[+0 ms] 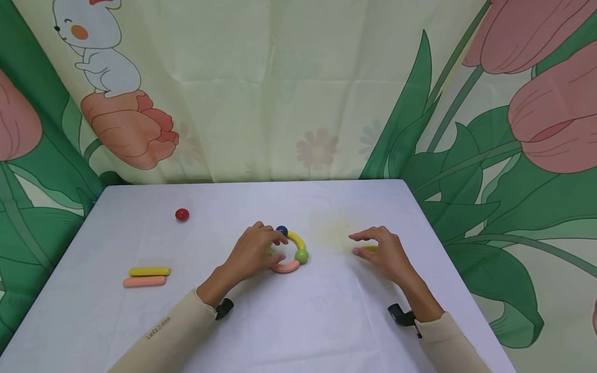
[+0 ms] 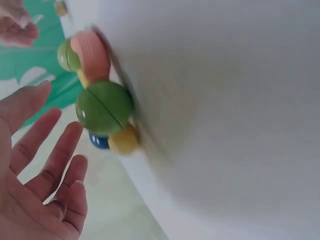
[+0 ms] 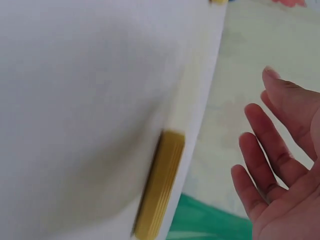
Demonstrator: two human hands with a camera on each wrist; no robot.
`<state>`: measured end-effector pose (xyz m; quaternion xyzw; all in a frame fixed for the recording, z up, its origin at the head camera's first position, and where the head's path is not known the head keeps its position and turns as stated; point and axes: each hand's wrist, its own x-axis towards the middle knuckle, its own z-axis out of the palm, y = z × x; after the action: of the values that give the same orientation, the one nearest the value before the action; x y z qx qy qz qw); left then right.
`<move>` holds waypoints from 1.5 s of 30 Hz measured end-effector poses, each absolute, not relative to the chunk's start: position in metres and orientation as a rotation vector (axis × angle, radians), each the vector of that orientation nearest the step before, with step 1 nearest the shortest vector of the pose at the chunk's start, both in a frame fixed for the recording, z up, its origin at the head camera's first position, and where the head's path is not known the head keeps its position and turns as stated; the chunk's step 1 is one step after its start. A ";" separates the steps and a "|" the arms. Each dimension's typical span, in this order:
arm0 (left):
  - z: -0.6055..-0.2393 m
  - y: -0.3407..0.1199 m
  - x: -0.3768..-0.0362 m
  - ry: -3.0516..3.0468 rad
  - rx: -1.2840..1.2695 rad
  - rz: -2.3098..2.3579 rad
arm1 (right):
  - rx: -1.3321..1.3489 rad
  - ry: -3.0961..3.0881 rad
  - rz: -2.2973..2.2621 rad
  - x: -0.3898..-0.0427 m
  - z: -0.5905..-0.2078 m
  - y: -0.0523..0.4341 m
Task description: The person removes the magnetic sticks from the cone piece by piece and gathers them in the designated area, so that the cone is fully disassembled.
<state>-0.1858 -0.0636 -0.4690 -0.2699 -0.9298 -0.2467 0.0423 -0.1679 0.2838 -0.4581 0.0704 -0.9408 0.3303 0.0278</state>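
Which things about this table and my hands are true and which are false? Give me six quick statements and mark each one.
1. The red ball lies apart from the other pieces. True.
2. The right hand grips a yellow piece. False: its fingers are open, and the yellow bar lies on the table.
3. A straight yellow stick lies beside a straight pink stick. True.
4. The ball between the curved yellow piece and the curved pink piece is red. False: it is a green ball.
5. A blue ball sits at the curved yellow piece's other end. True.
6. The left hand holds the red ball. False: it holds nothing.
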 end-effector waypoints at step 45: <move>-0.479 -0.062 -0.176 -2.939 -0.759 -0.689 | 0.805 -2.959 1.024 -0.174 -0.478 0.161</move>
<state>-0.1762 -0.0617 -0.4788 -0.2438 -0.9441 -0.2213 0.0146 -0.1743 0.1612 -0.4782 0.2488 -0.9143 0.3164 -0.0457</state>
